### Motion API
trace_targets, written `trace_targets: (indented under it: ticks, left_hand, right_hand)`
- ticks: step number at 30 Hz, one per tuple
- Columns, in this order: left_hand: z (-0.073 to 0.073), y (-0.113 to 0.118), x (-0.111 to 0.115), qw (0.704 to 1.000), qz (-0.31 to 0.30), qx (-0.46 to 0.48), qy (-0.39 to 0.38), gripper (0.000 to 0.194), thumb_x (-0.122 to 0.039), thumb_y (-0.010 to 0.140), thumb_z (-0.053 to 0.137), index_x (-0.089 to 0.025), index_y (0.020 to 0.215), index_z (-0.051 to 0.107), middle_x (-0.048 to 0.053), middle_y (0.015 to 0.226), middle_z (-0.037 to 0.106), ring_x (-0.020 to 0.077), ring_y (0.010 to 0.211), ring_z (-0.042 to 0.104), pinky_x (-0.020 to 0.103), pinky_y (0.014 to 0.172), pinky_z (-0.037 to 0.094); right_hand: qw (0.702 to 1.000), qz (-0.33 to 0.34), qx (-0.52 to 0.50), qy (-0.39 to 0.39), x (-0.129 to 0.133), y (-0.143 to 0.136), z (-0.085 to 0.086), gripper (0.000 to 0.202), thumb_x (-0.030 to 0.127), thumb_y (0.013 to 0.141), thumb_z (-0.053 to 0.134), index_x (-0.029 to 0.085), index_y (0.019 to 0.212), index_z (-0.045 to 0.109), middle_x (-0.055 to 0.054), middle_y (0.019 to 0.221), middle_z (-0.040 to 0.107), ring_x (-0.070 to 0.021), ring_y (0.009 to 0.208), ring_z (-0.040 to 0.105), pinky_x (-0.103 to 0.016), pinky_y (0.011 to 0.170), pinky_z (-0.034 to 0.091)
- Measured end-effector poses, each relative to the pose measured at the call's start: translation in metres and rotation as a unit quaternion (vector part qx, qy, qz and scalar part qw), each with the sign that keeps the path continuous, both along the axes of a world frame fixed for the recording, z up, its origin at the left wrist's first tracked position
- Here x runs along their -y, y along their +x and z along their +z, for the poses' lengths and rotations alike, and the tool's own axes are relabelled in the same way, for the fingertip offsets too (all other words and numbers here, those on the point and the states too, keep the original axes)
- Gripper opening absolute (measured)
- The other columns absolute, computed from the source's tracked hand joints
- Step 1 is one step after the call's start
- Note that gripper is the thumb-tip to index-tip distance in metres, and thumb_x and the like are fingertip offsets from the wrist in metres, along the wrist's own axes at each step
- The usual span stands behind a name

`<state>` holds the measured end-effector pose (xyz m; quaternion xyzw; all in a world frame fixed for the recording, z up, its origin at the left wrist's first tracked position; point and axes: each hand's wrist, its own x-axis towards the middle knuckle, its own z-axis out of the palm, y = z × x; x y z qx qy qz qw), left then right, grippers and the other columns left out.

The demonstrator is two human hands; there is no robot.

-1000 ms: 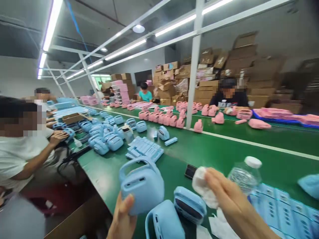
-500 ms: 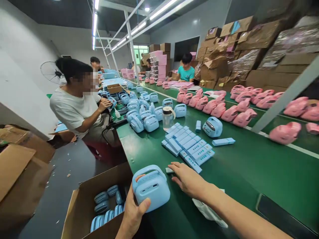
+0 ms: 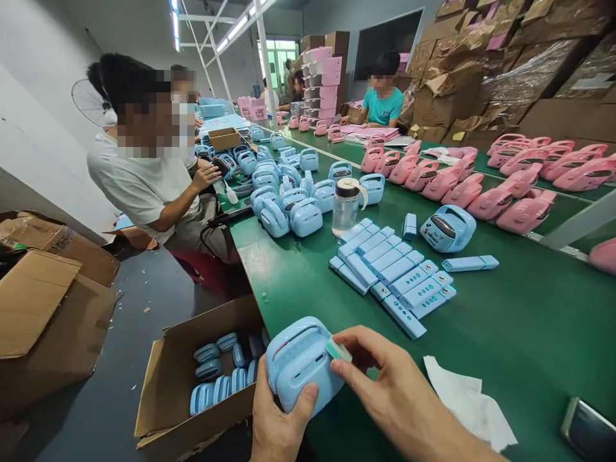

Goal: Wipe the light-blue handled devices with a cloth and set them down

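A light-blue portable speaker (image 3: 305,369) with a carry handle is gripped in my left hand (image 3: 283,410), its slotted side turned toward me and the thumb across its lower face. Between the thumb and fingers of my right hand (image 3: 385,378) is a small white-and-green block (image 3: 339,350), held against or very close to the speaker's right edge. Contact between the two cannot be made out for certain. Beyond my hands lies a stack of slim light-blue boxes (image 3: 392,266). Another blue speaker (image 3: 447,229) with a dark front panel stands farther back.
An open carton (image 3: 158,391) with several blue speakers is at lower left. White tissue (image 3: 474,404) and a phone (image 3: 590,427) lie to the right. A jug (image 3: 345,208), more blue speakers and rows of pink ones (image 3: 527,210) stand farther off. A co-worker (image 3: 139,167) sits at left.
My right hand has picked up the small block from the table and brought it left to the speaker. The left hand still holds the speaker. The camera view has shifted.
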<state>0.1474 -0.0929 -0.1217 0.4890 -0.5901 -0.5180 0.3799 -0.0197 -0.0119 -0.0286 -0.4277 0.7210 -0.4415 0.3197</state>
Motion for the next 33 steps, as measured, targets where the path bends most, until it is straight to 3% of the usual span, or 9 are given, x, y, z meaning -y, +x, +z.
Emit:
trace_targets:
  ticks: [5,9,16,22,29,33]
  left_hand:
    - [0.000,-0.006,-0.007,0.998,0.041,0.019,-0.031,0.078,-0.069,0.076,0.073,-0.020,0.135,0.058,0.015,0.131,0.069,0.0405,0.119,0.068,0.055,0.100,0.053]
    - [-0.003,-0.010,-0.011,0.994,0.087,0.058,-0.044,0.087,-0.076,0.072,0.072,-0.018,0.135,0.060,0.017,0.131,0.069,0.0445,0.121,0.066,0.059,0.104,0.049]
    - [-0.003,-0.014,-0.014,0.986,0.125,0.110,-0.024,0.085,-0.074,0.073,0.069,-0.020,0.137,0.061,0.019,0.131,0.068,0.0459,0.118,0.065,0.055,0.094,0.053]
    - [0.001,-0.020,-0.016,0.984,0.143,0.099,-0.034,0.077,-0.065,0.072,0.070,-0.020,0.134,0.061,0.017,0.127,0.070,0.0428,0.115,0.068,0.051,0.092,0.054]
    - [0.000,-0.030,-0.031,0.969,0.202,0.144,-0.016,0.079,-0.065,0.071,0.072,-0.021,0.136,0.061,0.015,0.115,0.072,0.0409,0.104,0.070,0.049,0.084,0.057]
    - [-0.003,-0.032,-0.035,0.966,0.204,0.155,-0.015,0.081,-0.071,0.074,0.070,-0.022,0.136,0.058,0.014,0.108,0.072,0.0416,0.098,0.072,0.048,0.076,0.056]
  right_hand:
    - [0.997,-0.067,-0.018,-0.028,0.007,0.013,-0.016,0.015,0.041,0.093,0.067,0.029,0.098,0.073,0.002,0.086,0.068,-0.0189,0.080,0.061,-0.033,0.075,0.048]
    - [0.992,-0.066,-0.054,-0.095,0.006,0.013,-0.026,0.011,0.035,0.096,0.068,0.029,0.101,0.076,0.002,0.087,0.068,-0.0173,0.078,0.062,-0.031,0.074,0.049]
    - [0.984,-0.105,-0.078,-0.117,0.001,0.012,-0.036,0.009,0.034,0.098,0.071,0.028,0.101,0.077,0.002,0.086,0.069,-0.0159,0.077,0.065,-0.028,0.072,0.050]
    - [0.983,-0.100,-0.076,-0.134,0.003,0.020,-0.033,0.009,0.033,0.099,0.070,0.030,0.103,0.077,0.003,0.086,0.068,-0.0148,0.075,0.065,-0.027,0.072,0.051]
    - [0.976,-0.182,-0.041,-0.112,0.015,0.029,-0.028,0.014,0.039,0.094,0.071,0.027,0.094,0.079,0.002,0.079,0.068,-0.0158,0.070,0.062,-0.028,0.065,0.049]
    - [0.980,-0.145,-0.056,-0.125,0.012,0.031,-0.027,0.014,0.035,0.094,0.069,0.026,0.095,0.080,0.000,0.081,0.068,-0.0171,0.072,0.066,-0.029,0.069,0.051]
